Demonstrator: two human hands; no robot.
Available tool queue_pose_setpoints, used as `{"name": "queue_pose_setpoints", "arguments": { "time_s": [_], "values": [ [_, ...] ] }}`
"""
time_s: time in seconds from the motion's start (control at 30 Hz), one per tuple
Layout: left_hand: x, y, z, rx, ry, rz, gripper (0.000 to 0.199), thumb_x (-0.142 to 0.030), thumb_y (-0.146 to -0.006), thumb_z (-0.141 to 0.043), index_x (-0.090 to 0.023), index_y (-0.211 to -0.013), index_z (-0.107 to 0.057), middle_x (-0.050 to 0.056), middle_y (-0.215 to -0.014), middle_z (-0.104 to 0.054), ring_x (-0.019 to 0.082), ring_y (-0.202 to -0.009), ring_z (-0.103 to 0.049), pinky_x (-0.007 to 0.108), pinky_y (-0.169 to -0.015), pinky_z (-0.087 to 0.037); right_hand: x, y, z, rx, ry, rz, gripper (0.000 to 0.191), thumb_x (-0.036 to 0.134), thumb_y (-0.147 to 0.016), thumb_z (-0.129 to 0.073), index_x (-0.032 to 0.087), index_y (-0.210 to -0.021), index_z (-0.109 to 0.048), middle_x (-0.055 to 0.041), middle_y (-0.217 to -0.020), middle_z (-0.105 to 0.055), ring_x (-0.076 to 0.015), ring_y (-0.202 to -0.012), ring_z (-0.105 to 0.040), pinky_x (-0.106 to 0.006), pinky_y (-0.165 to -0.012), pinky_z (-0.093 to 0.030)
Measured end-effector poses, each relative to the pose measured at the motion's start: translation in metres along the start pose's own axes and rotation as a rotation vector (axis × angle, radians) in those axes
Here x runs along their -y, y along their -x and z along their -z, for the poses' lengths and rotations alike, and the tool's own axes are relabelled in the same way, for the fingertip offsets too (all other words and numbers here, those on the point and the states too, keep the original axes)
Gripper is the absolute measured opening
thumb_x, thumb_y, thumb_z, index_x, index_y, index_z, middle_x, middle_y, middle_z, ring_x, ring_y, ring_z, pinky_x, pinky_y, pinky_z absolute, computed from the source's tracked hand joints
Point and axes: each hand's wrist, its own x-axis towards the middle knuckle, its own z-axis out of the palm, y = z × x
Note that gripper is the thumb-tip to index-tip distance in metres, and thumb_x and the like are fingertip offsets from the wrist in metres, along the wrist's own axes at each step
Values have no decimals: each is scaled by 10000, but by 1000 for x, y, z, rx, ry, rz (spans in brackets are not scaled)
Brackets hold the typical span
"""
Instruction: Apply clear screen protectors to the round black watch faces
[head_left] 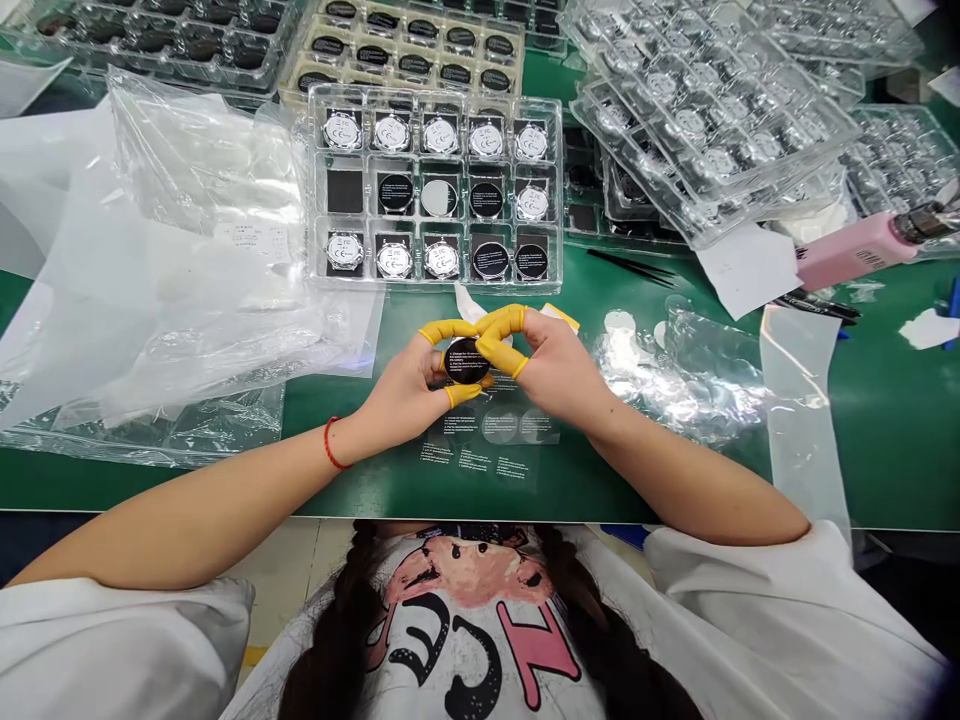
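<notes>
My left hand (409, 400), with yellow finger cots, grips a round black watch face (468, 362) by its edge. White printed text faces up on it. My right hand (551, 360), also in yellow finger cots, pinches the upper right edge of the same watch face; whether it also holds a film there I cannot tell. Below the hands lies a clear sheet of printed text labels (461, 428). Just beyond them, a clear plastic tray (435, 287) holds several watch faces, some silver with CE print, some black with text. One left-hand compartment (345, 191) shows only a dark pad.
Stacked clear trays (712, 130) stand at the back right, and a cream tray (409, 50) at the back. Plastic bags (202, 200) cover the left side. Black tweezers (634, 268), a pink bottle-like tool (855, 250) and crumpled clear film (690, 360) lie on the right.
</notes>
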Motion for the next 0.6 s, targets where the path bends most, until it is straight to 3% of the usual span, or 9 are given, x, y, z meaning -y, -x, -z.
{"name": "queue_pose_setpoints", "arguments": {
  "time_s": [0.17,0.23,0.37,0.5,0.6],
  "values": [
    [-5,2,0,-16,-29,34,552,-217,-765,-808,-230,-1202,-470,4,-954,-766,195,-919,-781,327,-856,-615,11,-3,24,-88,424,207,166,361,-903,-619,214,-935,-691,-61,-1016,-738,-235,-966,-639,-458,-956,-444],
    [-7,2,0,-30,-51,63,563,-220,-775,-802,-224,-1220,-458,0,-907,-765,200,-913,-784,327,-851,-610,8,-5,39,-141,653,217,191,360,-924,-601,199,-976,-690,-96,-1016,-726,-270,-972,-634,-480,-940,-437],
    [-9,2,1,-20,-22,104,575,-203,-779,-799,-217,-1229,-442,2,-885,-763,196,-891,-789,338,-866,-615,-20,-8,58,-154,1051,13,215,358,-844,-734,159,-887,-665,-127,-850,-637,-302,-865,-581,-456,-794,-449],
    [-5,3,-1,27,4,92,557,-190,-781,-800,-215,-1211,-446,6,-917,-753,183,-884,-786,323,-852,-618,-44,-7,61,-142,1018,-225,276,346,-764,-828,159,-859,-649,-97,-863,-565,-218,-721,-518,-367,-668,-434],
    [-2,4,-4,40,-14,78,553,-184,-779,-798,-207,-1208,-450,13,-931,-745,177,-883,-778,314,-837,-612,-41,-4,58,-153,967,-342,212,308,-811,-763,172,-888,-618,-88,-918,-567,-172,-632,-474,-348,-619,-409]
  ]
}}
